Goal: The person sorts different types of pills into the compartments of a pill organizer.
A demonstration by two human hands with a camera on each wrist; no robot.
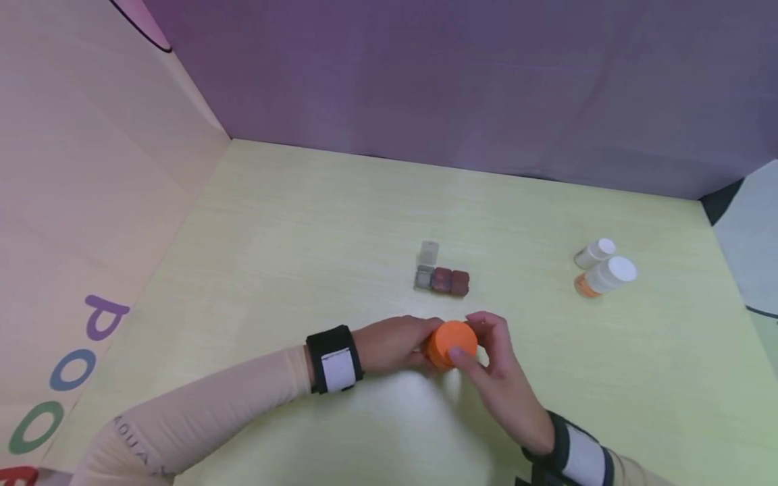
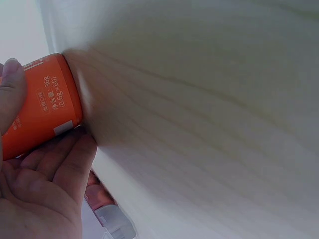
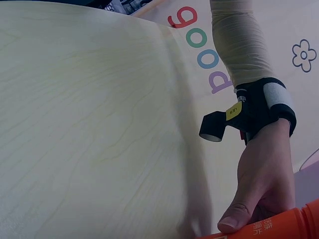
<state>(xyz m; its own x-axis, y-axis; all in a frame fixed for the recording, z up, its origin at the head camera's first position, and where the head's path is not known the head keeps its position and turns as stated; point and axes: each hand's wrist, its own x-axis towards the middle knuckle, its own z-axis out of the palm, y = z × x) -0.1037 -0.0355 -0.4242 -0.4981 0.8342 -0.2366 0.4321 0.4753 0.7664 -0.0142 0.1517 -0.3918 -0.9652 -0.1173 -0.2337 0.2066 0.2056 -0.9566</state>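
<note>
An orange pill bottle (image 2: 40, 104) with white printing is held by my left hand (image 1: 392, 341), its thumb on one side and the fingers round the other. In the head view its round orange cap (image 1: 454, 337) faces up. My right hand (image 1: 510, 388) bends round the cap from the right, thumb tip on the cap's near edge and fingers at its far side. Just beyond the hands lies a small pill box (image 1: 442, 280) with two dark red compartments and a clear one whose lid (image 1: 429, 253) stands open. The right wrist view leaves my right hand out.
To the right stand a small white bottle (image 1: 594, 254) and a larger white-capped bottle (image 1: 608, 275) with an orange lower part, close together. A purple partition (image 1: 425, 88) borders the far edge of the pale wooden table (image 1: 292, 223); a pale lettered panel (image 1: 79, 236) borders the left.
</note>
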